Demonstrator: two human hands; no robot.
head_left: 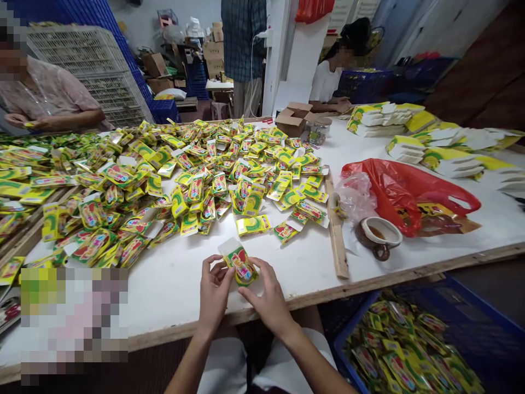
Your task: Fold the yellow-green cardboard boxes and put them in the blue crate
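Grip: and it's left hand and right hand pinching one small box, white flap up
Small box: well left of the wooden strip
Heap: more such boxes, left of the strip
Mug: sits just right of the strip
Red bag: farther right of the strip
Blue crate: below and right of the strip, boxes inside

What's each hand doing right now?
Left hand: closed, holding the small yellow-green box by its left side.
Right hand: closed, holding the same box's right side.
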